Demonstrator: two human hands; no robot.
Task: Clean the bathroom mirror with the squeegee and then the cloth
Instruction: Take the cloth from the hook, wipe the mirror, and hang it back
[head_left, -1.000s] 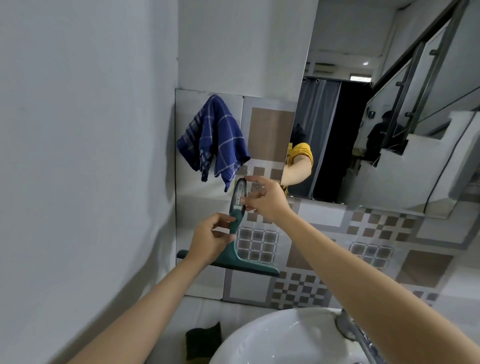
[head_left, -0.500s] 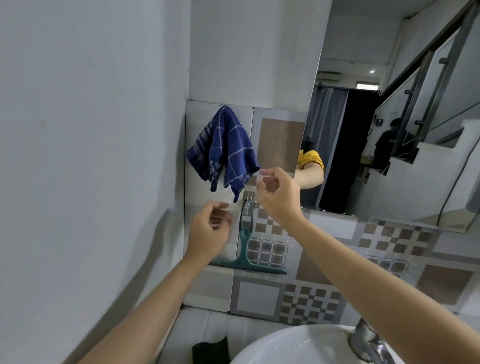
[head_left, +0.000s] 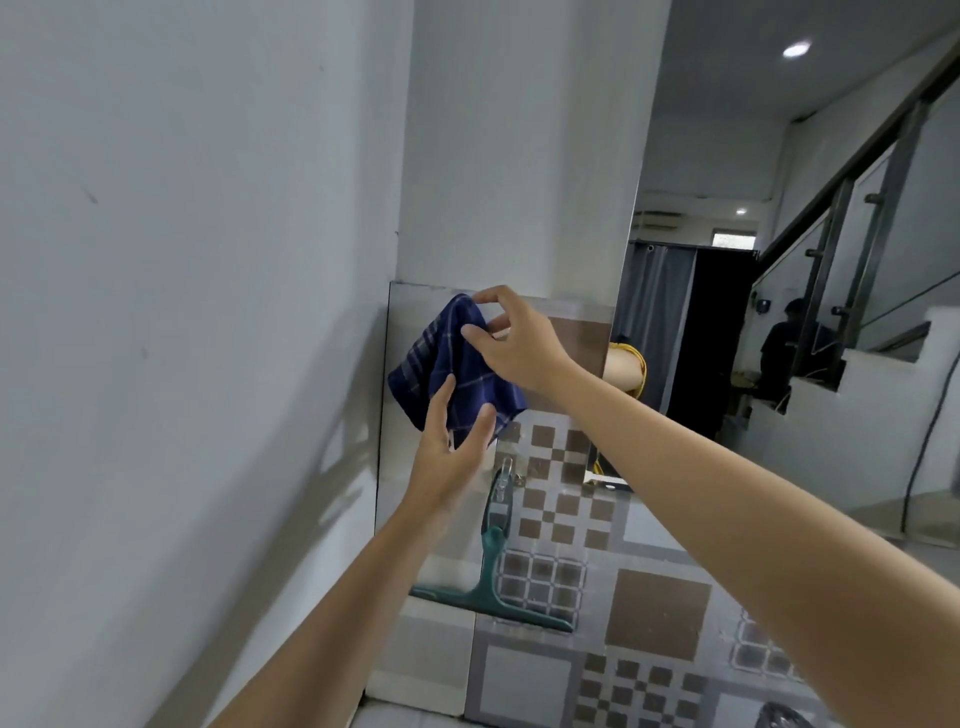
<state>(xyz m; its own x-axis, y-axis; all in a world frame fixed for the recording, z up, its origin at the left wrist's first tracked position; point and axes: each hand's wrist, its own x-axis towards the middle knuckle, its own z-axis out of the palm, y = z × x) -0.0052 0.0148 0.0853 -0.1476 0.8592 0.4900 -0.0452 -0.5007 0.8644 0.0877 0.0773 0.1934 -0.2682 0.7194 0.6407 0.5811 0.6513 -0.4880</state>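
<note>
A dark blue checked cloth hangs on the tiled wall, left of the mirror. My right hand is at the cloth's top, with thumb and forefinger curled round its upper edge. My left hand reaches up from below, and its straight fingers touch the cloth's lower part. The green squeegee hangs on a wall hook beneath the cloth, blade down, with no hand on it.
A plain white wall runs close along the left. Patterned brown and grey tiles cover the wall under the mirror. The mirror reflects a stair railing, a dark doorway and a person far back. A tap's top shows at the bottom right.
Both hands have left the squeegee, which now hangs on its hook, and have risen to the blue cloth. The view has tilted upward.
</note>
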